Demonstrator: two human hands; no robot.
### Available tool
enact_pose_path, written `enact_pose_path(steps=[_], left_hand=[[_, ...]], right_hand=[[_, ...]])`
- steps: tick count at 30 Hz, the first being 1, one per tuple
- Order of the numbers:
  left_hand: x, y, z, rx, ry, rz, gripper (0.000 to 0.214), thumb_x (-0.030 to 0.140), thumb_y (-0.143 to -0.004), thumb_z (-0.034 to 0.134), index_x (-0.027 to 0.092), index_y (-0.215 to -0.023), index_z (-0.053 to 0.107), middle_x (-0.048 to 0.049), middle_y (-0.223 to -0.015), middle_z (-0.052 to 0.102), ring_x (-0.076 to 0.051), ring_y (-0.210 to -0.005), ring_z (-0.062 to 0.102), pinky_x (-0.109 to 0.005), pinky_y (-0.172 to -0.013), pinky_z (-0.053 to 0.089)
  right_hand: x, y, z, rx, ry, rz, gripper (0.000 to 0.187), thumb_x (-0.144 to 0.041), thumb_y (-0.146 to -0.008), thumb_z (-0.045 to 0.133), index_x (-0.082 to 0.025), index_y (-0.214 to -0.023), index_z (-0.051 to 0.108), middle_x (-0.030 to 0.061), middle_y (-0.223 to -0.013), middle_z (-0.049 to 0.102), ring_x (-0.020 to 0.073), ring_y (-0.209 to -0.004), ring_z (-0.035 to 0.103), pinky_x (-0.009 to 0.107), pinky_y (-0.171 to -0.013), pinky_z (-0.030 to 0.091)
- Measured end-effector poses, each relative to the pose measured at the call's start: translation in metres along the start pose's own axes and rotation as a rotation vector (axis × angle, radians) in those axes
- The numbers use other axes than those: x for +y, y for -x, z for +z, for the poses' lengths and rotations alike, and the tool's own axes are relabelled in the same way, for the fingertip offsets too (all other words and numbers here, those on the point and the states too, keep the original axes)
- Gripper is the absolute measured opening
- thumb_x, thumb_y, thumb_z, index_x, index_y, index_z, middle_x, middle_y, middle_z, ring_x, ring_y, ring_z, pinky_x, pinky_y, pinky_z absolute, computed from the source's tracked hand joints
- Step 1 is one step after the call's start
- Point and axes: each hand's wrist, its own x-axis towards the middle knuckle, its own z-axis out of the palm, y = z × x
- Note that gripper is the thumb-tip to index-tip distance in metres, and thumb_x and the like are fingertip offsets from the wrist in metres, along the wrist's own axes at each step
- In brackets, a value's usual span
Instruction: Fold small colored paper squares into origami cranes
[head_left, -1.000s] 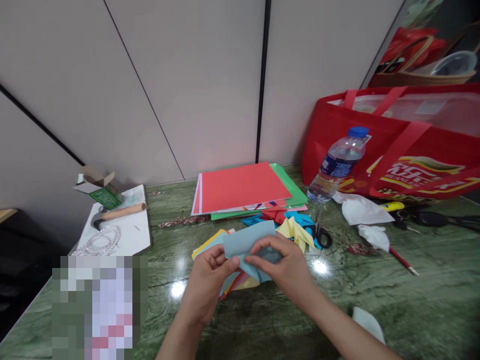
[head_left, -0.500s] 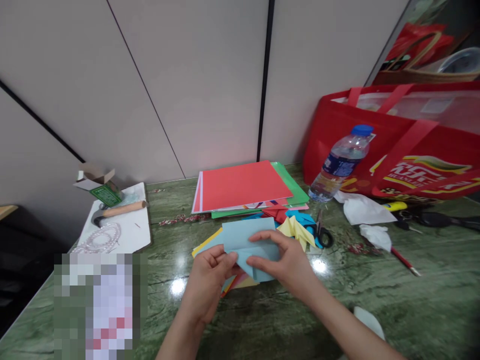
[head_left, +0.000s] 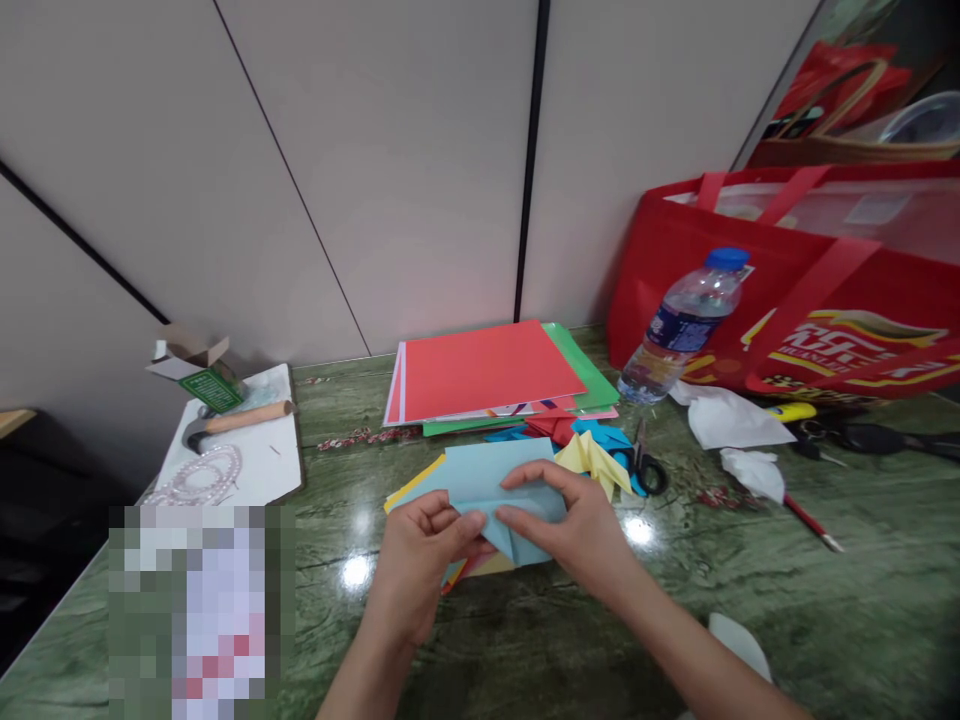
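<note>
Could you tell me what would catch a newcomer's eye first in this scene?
At the centre, the left hand and right hand pinch a folded light blue paper over the green marble table. Behind lies a red-topped paper stack; a large red bag stands far right beside a water bottle.

light: bright, overhead | glare: spots on green tabletop [head_left: 825, 620] | edges: bowed | patch: pixelated lower-left

Light blue paper [head_left: 495, 478], red top sheet [head_left: 487, 368] over green, blue-capped bottle [head_left: 681, 325], green marbled table [head_left: 825, 620]
</note>
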Motion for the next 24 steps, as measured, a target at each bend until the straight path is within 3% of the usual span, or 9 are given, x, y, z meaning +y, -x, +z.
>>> enact_pose_path(steps=[6, 16, 24], left_hand=[[0.000, 0.000, 0.001, 0.020, 0.009, 0.002, 0.025, 0.019, -0.055, 0.079, 0.009, -0.075, 0.068, -0.0024, -0.060, 0.069, -0.013, -0.058, 0.065, -0.022, -0.058, 0.054], [0.006, 0.002, -0.001, -0.060, -0.008, 0.009, 0.018, 0.019, -0.062, 0.075, 0.009, -0.074, 0.066, -0.0085, -0.072, 0.073, -0.017, -0.063, 0.067, -0.026, -0.065, 0.054], [0.010, 0.003, -0.008, -0.144, -0.008, -0.019, 0.029, 0.019, -0.066, 0.072, 0.007, -0.093, 0.067, -0.0121, -0.086, 0.073, -0.020, -0.074, 0.068, -0.030, -0.072, 0.054]], right_hand=[[0.001, 0.000, 0.000, 0.007, -0.005, -0.005, 0.011, -0.024, -0.063, 0.068, -0.019, -0.072, 0.063, -0.0006, -0.072, 0.066, 0.0164, -0.069, 0.059, 0.024, -0.062, 0.045], [0.003, 0.001, 0.000, 0.005, 0.057, -0.052, 0.010, -0.023, -0.065, 0.067, -0.020, -0.073, 0.063, -0.0002, -0.071, 0.066, 0.0168, -0.067, 0.059, 0.023, -0.057, 0.045], [0.000, 0.001, 0.000, 0.002, 0.039, -0.069, 0.009, -0.022, -0.065, 0.068, -0.020, -0.072, 0.063, -0.0007, -0.071, 0.067, 0.0162, -0.068, 0.060, 0.024, -0.061, 0.046]])
